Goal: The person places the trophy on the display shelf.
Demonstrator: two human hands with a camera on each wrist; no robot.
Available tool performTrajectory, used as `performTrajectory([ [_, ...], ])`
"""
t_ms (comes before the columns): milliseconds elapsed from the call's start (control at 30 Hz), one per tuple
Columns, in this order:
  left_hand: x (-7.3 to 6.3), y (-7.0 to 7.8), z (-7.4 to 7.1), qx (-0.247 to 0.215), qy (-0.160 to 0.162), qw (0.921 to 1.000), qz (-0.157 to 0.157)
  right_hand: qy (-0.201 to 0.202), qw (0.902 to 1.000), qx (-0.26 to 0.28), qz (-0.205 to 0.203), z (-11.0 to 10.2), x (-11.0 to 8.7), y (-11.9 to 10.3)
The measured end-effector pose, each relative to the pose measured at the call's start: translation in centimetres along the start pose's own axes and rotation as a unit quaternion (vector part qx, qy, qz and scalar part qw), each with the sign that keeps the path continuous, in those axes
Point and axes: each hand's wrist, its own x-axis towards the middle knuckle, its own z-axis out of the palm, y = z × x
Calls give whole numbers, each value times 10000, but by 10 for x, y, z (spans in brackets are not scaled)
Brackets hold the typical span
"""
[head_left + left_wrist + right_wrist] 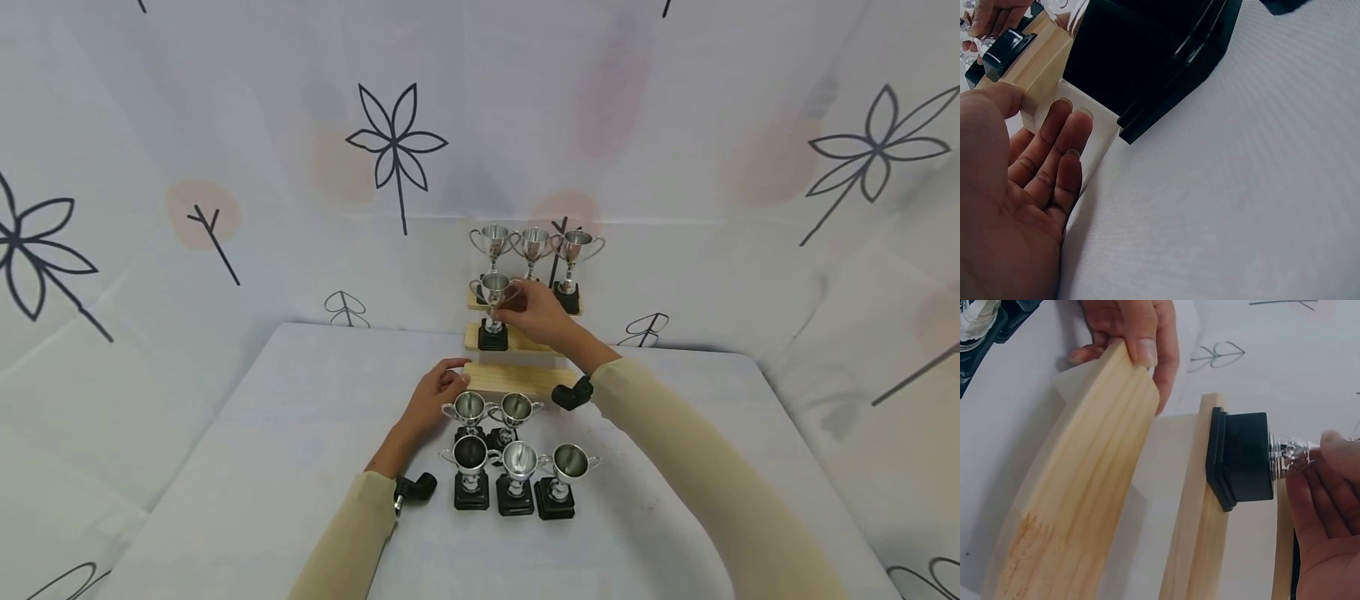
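A small silver trophy cup with a black base (pixel 492 335) stands at the left end of the middle step of a tiered wooden stand (pixel 517 379). My right hand (pixel 542 312) pinches its stem between thumb and fingers. In the right wrist view, the black base (pixel 1247 456) meets the middle board. At the stand's lower left, my left hand (pixel 437 390) grips the end of the lowest board (pixel 1079 487), thumb on top and fingers curled below. Three similar trophies line the top step, the rightmost trophy (pixel 576 243) beside my right hand.
Several more silver trophies stand on the white table (pixel 300 433) before the stand, two in a back row and three in front, including a front-left trophy (pixel 470 454). Close to my left hand is one black base (pixel 1141 56). A patterned white cloth (pixel 262 167) hangs behind.
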Motion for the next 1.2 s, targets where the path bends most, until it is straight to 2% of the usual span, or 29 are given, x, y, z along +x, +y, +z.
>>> performTrajectory([
  [267, 1, -2, 0, 23, 16, 10000, 20, -21, 9997, -9, -228, 3, 4, 1],
  [533, 3, -7, 1, -174, -49, 9997, 144, 12, 10000, -47, -74, 4, 6, -1],
  [867, 2, -6, 0, -86, -28, 9999, 100, 168, 9998, -80, -78, 6, 9, 2],
  [1133, 2, -7, 1, -202, 23, 9997, 107, 345, 9994, -49, -90, 9, 8, -1],
  [1200, -1, 2, 2, -189, 90, 9997, 93, 348, 9993, -34, -98, 9, 7, -2],
])
